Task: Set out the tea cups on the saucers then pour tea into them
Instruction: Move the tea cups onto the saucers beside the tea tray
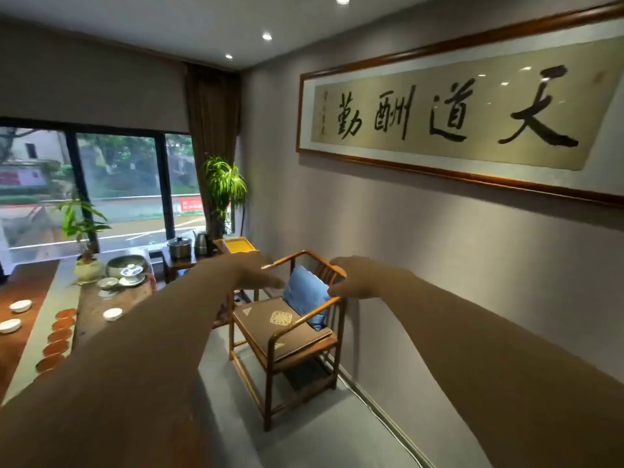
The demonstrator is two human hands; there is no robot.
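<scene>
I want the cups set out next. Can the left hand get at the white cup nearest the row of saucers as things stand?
Probably yes. The left hand is stretched toward the wooden chair, empty, and the white cup sits uncovered on the table left of that arm, beside the saucers. Nothing visibly blocks swinging back.

A wooden armchair (pixel 287 336) is standing against the grey wall, a blue cushion (pixel 305 295) leaning upright on its brown seat pad (pixel 280 324). Above it, a long framed calligraphy scroll (pixel 466 113) is hanging on the wall. By the window (pixel 118 184), a tall potted plant (pixel 223 187) is growing beside the brown curtain (pixel 212 119), with a steel pot (pixel 179 247) and a kettle (pixel 201 244) sitting on a low side table (pixel 179 265) just in front.
</scene>
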